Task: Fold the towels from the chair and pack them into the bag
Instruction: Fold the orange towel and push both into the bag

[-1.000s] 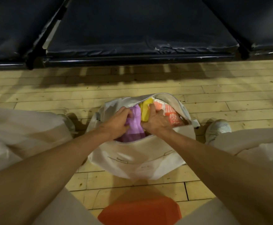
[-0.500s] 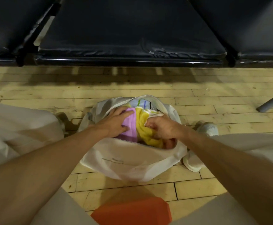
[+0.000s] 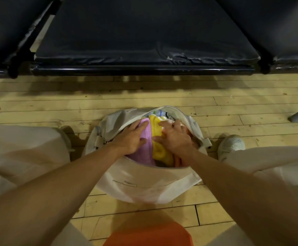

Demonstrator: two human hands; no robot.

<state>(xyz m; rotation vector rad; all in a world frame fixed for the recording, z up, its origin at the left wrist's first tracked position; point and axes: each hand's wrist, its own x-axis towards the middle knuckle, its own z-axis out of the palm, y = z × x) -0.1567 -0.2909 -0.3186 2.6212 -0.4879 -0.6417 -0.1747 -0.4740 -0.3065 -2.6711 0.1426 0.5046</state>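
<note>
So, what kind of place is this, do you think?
Probably a gym or sports hall, though I cannot be sure: a worn wooden strip floor, a row of joined black padded seats, and a white duffel bag of towels on the floor.

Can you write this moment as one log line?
packing | left hand presses purple towel | right hand presses yellow towel | bag open on floor
</note>
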